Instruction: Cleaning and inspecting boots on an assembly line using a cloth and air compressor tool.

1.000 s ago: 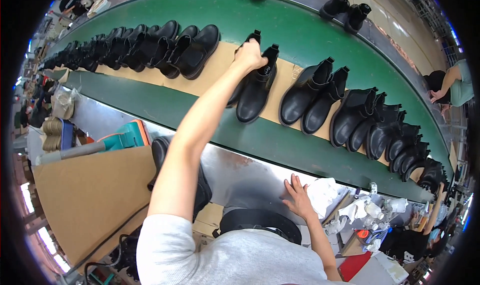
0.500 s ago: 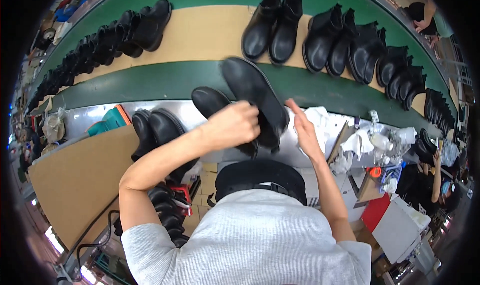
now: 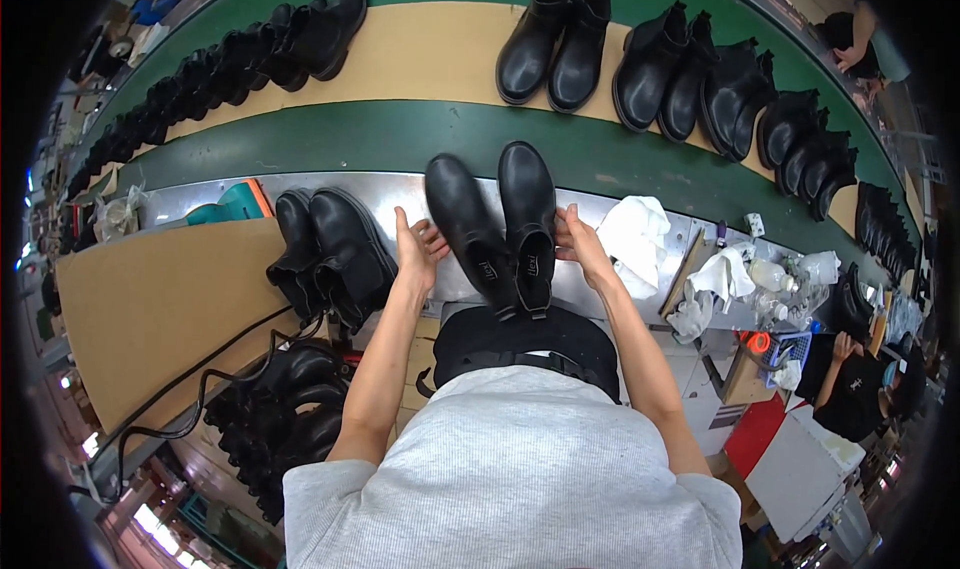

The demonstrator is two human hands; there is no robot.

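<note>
A pair of black ankle boots stands before me on the metal ledge, toes pointing away: the left boot [image 3: 460,204] leans slightly outward and the right boot [image 3: 526,191] is nearly straight. Beside the left boot, my left hand [image 3: 420,244] is open, palm turned inward and fingers spread. My right hand [image 3: 580,241] is also open, its fingertips at the right boot's outer side; whether they touch it I cannot tell. Neither hand holds anything. A second pair of black boots [image 3: 345,239] rests to the left of my left hand.
Beyond the metal ledge [image 3: 390,191], a green work surface [image 3: 400,139] carries rows of black boots [image 3: 645,69] on tan board [image 3: 430,49]. White cloth [image 3: 632,244] and plastic bottles [image 3: 770,274] lie at right. A cardboard sheet [image 3: 170,319] and black cable [image 3: 205,379] are at left.
The boot that was tilted up near my hands now stands next to its mate. My left hand has let go and moved left; the right has come closer to the boots.
</note>
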